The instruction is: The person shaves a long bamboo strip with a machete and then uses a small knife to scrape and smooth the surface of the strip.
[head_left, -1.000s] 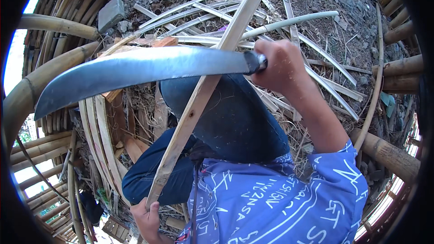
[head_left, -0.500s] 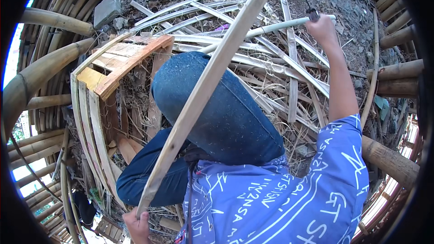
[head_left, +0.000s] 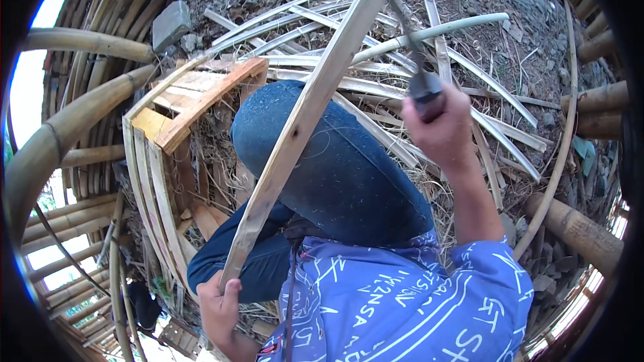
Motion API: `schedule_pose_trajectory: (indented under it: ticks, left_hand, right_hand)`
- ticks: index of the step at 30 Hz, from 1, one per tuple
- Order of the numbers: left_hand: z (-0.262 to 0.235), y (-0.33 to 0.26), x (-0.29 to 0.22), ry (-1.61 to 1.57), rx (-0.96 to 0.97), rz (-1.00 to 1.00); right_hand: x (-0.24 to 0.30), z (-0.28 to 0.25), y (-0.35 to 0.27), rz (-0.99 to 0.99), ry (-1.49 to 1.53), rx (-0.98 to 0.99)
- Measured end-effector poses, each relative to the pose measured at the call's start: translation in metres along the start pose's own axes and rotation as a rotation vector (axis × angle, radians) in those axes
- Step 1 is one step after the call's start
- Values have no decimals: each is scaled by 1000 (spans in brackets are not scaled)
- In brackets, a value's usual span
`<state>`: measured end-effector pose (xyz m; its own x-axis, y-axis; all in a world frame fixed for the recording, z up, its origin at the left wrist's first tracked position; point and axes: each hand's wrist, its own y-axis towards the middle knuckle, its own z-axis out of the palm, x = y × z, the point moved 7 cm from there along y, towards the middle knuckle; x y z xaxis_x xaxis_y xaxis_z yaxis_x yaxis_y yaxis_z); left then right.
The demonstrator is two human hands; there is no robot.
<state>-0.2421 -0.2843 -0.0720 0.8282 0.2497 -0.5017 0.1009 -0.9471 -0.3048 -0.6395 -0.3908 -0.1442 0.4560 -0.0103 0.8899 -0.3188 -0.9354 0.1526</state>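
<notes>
Plainly, the left hand (head_left: 220, 305), at 7 o'clock, is closed around the lower end of a wooden slat (head_left: 288, 137), which slants up past the denim-clad knee (head_left: 349, 174) to between 12 and 1. The right hand (head_left: 443, 131), just above 3 o'clock, is clamped on the dark handle of a knife (head_left: 428, 97), its blurred blade rising toward 12. Beyond, a slatted wooden frame (head_left: 211, 102) stands near 10, pale strips (head_left: 493, 87) lie crisscrossed around 1, and a grey block (head_left: 171, 25) sits between 10 and 11.

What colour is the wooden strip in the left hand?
The wooden strip is pale tan with a dark spot, clearest in the head view.
</notes>
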Motion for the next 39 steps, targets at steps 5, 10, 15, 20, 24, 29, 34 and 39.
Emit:
schedule_pose_trajectory:
  ticks: [5,10,15,20,24,29,34,39]
  left_hand:
    - [20,14,-23,-24,163,-54]
    - [19,14,-42,125,-20,91]
    - [15,8,-37,89,19,27]
    - [2,-8,-21,159,-8,-31]
    - [-3,-9,-18,146,-47,-20]
    - [4,0,-16,124,-39,3]
    - [10,11,-39,69,9,7]
    - [1,8,-37,200,-143,91]
  right_hand:
    - [40,16,1,-273,-139,143]
    - [30,25,21,-340,-472,194]
    - [23,34,38,-430,-541,165]
    - [-39,-13,95,-280,-567,-62]
    - [-97,-80,125,-17,-687,-93]
    - [-89,-70,65,194,-195,-117]
    - [-20,-17,8,72,49,55]
    - [10,17,22,-1,-130,253]
